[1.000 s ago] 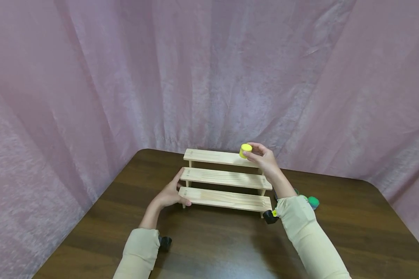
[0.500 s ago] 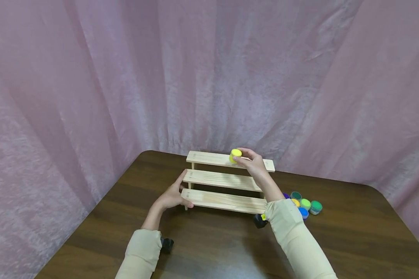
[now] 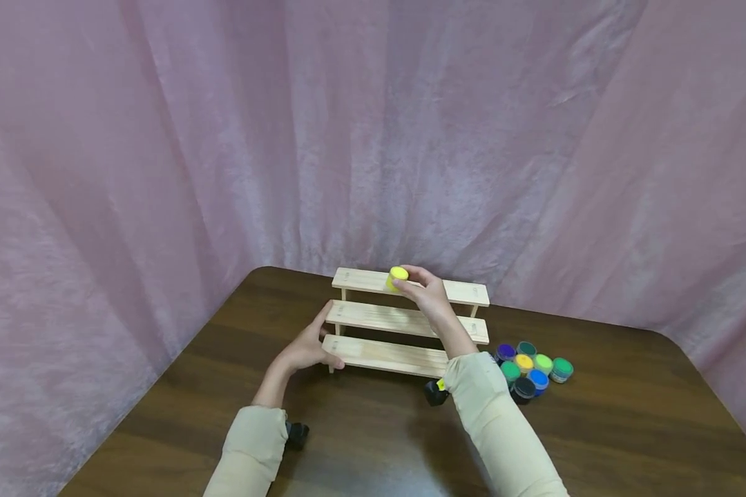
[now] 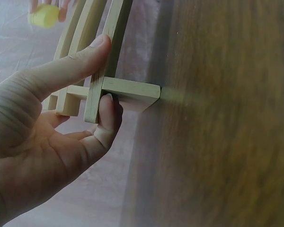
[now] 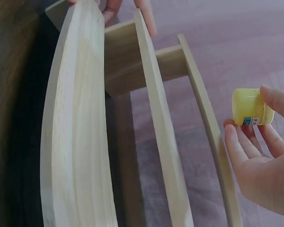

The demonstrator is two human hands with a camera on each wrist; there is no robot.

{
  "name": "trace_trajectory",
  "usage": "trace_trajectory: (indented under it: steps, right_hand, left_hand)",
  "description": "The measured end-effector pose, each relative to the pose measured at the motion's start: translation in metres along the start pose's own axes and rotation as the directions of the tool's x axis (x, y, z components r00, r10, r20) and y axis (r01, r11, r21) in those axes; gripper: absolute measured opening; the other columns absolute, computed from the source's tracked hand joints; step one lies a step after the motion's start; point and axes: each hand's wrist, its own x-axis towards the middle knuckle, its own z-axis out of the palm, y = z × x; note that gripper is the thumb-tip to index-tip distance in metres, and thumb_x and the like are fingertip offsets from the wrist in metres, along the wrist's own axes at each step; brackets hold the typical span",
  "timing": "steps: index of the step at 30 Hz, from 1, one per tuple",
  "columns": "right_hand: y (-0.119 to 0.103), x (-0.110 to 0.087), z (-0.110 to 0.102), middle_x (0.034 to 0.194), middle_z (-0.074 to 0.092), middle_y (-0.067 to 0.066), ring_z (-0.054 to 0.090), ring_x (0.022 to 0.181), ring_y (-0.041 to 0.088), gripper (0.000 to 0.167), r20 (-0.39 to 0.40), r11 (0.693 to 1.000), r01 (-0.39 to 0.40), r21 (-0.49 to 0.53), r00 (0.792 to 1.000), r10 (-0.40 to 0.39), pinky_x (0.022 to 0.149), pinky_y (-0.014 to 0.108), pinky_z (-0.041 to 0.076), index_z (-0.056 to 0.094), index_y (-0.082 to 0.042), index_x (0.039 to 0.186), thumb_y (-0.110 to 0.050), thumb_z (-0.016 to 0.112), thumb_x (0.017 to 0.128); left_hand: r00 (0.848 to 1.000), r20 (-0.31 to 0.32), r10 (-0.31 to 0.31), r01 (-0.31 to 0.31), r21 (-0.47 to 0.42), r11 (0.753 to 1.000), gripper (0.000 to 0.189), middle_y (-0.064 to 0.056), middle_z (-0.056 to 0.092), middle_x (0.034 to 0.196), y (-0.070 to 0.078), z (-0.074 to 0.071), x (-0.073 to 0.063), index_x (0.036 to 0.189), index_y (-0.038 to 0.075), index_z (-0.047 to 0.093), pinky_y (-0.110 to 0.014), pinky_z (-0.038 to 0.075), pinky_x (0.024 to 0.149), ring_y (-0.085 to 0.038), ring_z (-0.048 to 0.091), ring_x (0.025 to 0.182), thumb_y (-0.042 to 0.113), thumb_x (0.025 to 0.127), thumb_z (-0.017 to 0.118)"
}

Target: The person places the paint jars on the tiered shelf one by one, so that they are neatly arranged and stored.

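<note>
A three-tier wooden stand [image 3: 390, 317] of pale planks stands on the table. My left hand [image 3: 304, 348] grips its left end; in the left wrist view the thumb [image 4: 80, 64] lies on the lowest plank with a finger curled beneath. My right hand [image 3: 427, 293] pinches a small yellow paint jar [image 3: 396, 277] between thumb and fingers, in front of the top plank in the head view. The right wrist view shows this jar [image 5: 251, 107] beside the top plank [image 5: 210, 123], a gap between them, with a small label on its side.
To the right of the stand, several small paint jars [image 3: 525, 364] sit close together on the brown wooden table [image 3: 622, 400], with green, blue, black, purple and yellow-orange among them. A pink curtain [image 3: 373, 138] hangs behind the table's far edge.
My right hand has moved left along the top plank with the yellow paint jar, and its sleeve no longer covers the jar group. The left hand keeps its grip on the stand.
</note>
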Motion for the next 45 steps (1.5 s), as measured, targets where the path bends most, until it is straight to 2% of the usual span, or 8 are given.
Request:
trace_trajectory:
  steps: [11,20,29,36,40,45]
  right_hand:
    - [0.003,0.009,0.026,0.128,0.059,0.016,0.061,0.112,0.023,0.046,-0.01,0.997,0.001,-0.071,1.0,-0.001,0.101,0.036,0.05,0.058,-0.005,0.133,-0.014,0.069,0.09]
    - [0.0,0.013,0.035,0.124,0.064,0.012,0.062,0.111,0.023,0.046,-0.071,0.99,0.015,-0.138,0.997,-0.025,0.092,0.031,0.052,0.062,-0.01,0.129,-0.023,0.073,0.087]
    - [-0.002,0.021,0.054,0.125,0.066,0.013,0.061,0.119,0.028,0.048,-0.072,0.981,0.031,-0.191,0.996,-0.045,0.099,0.037,0.051,0.062,-0.01,0.13,-0.023,0.075,0.086]
    - [0.002,0.025,0.057,0.124,0.068,0.009,0.063,0.117,0.025,0.05,-0.094,0.949,0.045,-0.311,0.993,-0.078,0.099,0.039,0.05,0.062,-0.011,0.131,-0.027,0.075,0.086]
    - [0.005,0.026,0.058,0.123,0.068,0.009,0.064,0.116,0.026,0.051,-0.106,0.938,0.046,-0.345,0.991,-0.088,0.1,0.041,0.048,0.061,-0.011,0.133,-0.028,0.074,0.087]
    - [0.007,0.027,0.059,0.123,0.069,0.009,0.064,0.115,0.026,0.05,-0.105,0.926,0.051,-0.375,0.99,-0.098,0.101,0.041,0.047,0.061,-0.012,0.133,-0.029,0.073,0.087]
  left_hand:
    - [1.0,-0.016,-0.017,0.017,-0.003,1.0,0.129,-0.023,0.049,0.11,-0.002,0.0,0.001,0.159,0.026,0.005,-0.028,0.047,0.071,-0.024,0.055,0.087,-0.002,0.063,0.087]
    - [1.0,0.001,-0.004,0.004,0.003,1.0,0.129,-0.024,0.05,0.11,0.0,0.0,0.0,0.159,0.023,0.003,-0.027,0.047,0.072,-0.025,0.057,0.089,-0.001,0.064,0.087]
    - [1.0,-0.003,-0.005,0.005,0.01,1.0,0.128,-0.024,0.051,0.109,0.0,-0.003,-0.003,0.159,0.023,0.004,-0.028,0.047,0.07,-0.024,0.055,0.089,-0.001,0.064,0.087]
    - [1.0,-0.002,0.018,-0.018,0.006,1.0,0.128,-0.026,0.052,0.111,0.003,-0.001,-0.003,0.159,0.021,0.003,-0.028,0.046,0.07,-0.028,0.055,0.093,-0.002,0.064,0.086]
    - [1.0,0.002,0.012,-0.012,0.01,1.0,0.128,-0.026,0.051,0.114,0.003,-0.001,-0.003,0.159,0.021,0.003,-0.028,0.046,0.069,-0.028,0.053,0.097,-0.001,0.064,0.086]
    - [1.0,0.0,-0.003,0.003,-0.003,1.0,0.128,-0.026,0.05,0.113,0.001,-0.001,-0.002,0.159,0.022,0.004,-0.028,0.048,0.069,-0.025,0.055,0.091,-0.002,0.064,0.086]
